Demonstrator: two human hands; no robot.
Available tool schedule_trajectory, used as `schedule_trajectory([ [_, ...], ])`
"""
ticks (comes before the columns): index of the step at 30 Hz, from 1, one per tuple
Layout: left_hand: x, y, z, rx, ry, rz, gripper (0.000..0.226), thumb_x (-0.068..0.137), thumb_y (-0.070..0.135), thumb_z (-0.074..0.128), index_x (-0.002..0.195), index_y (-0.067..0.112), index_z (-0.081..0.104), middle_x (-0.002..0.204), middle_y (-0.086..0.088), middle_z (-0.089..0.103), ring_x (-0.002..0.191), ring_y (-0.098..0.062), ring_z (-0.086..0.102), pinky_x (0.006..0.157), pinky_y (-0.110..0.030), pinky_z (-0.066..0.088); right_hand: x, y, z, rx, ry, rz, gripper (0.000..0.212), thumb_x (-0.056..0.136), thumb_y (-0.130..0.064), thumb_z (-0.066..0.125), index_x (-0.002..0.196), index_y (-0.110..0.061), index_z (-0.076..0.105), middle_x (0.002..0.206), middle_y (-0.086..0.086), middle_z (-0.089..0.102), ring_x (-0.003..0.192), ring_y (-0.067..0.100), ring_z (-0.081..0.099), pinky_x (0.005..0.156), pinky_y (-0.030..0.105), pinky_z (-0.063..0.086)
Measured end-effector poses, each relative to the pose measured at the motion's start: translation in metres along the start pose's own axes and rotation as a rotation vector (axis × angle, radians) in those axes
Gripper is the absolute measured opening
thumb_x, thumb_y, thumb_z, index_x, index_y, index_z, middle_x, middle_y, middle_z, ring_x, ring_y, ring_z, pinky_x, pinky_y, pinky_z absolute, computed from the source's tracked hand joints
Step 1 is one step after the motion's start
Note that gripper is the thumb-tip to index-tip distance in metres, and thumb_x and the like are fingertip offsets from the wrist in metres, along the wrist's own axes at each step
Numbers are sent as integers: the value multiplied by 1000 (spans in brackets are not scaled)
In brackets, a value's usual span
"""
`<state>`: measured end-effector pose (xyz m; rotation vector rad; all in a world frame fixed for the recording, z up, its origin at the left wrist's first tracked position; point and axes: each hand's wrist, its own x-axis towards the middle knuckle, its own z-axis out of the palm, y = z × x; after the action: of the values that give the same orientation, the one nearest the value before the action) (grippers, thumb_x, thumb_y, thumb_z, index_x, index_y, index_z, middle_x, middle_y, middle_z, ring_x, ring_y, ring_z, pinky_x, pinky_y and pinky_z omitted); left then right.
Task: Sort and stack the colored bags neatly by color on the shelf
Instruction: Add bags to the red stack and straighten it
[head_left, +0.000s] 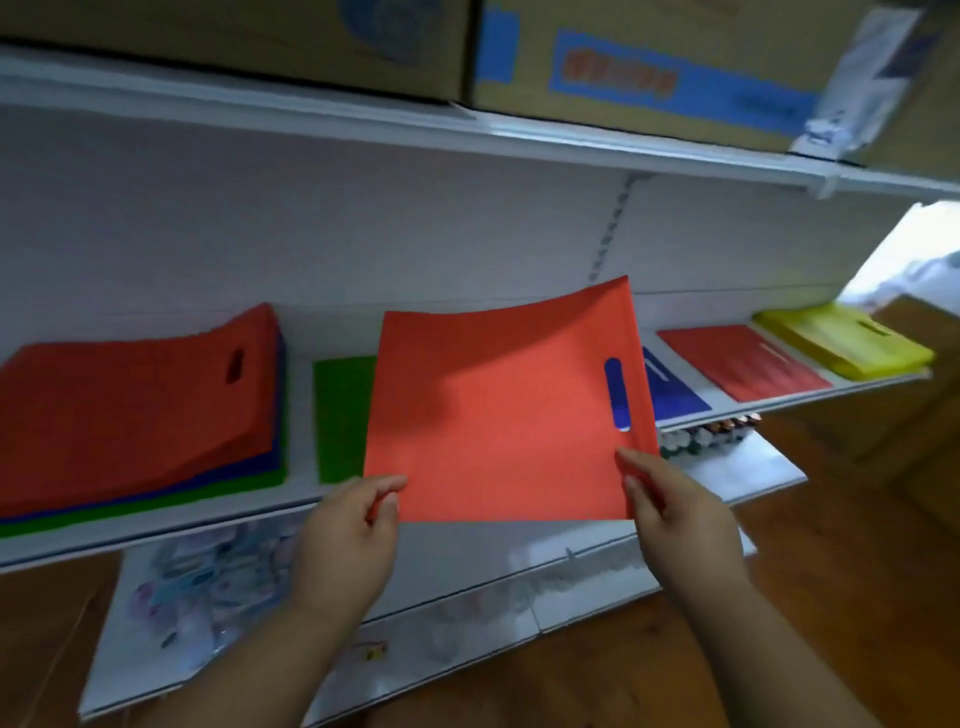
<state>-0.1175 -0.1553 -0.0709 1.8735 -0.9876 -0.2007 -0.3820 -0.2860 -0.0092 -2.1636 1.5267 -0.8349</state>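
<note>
Pinching orange bag (498, 410) between left hand (345, 535) and right hand (675, 525).

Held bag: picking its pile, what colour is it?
Orange-red; the bag shows best in the head view.

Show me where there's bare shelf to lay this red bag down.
Bare shelf shows as a narrow strip between the mixed pile and the green bag, and as slim gaps between the blue bag, flat red bag and yellow stack. None looks wide enough for the held bag, gripped by the left hand and right hand.
</note>
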Motion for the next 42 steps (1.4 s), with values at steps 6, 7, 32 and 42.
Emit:
schedule_trajectory([
  [6,-18,86,142,-3,-140,124,31,83,28,53,105,26,74,104,7,71,94,-14,64,80,-24,46,23,134,-91,-103,74,138,30,97,-27,57,124,-37,65,114,-4,71,99,20,66,83,31,51],
  [7,-19,101,163,10,-153,152,30,84,27,53,106,26,74,105,7,71,94,-14,64,80,-25,46,30,156,-103,-103,84,151,30,96,-26,57,124,-37,65,115,-4,71,99,21,66,84,32,52],
  [32,118,242,437,244,-196,271,19,85,7,68,95,21,75,84,5,62,67,-16,60,58,-27,47,298,384,-165,-172,45,194,30,89,-33,67,117,-21,68,112,-1,67,102,19,61,85,29,46],
  [42,121,294,556,522,-69,118,16,84,16,71,97,23,78,88,-5,69,74,-27,66,63,-32,51,440,495,-177,-250,-122,-12,24,92,-33,64,110,-19,72,107,7,70,99,29,63,80,34,47],
])
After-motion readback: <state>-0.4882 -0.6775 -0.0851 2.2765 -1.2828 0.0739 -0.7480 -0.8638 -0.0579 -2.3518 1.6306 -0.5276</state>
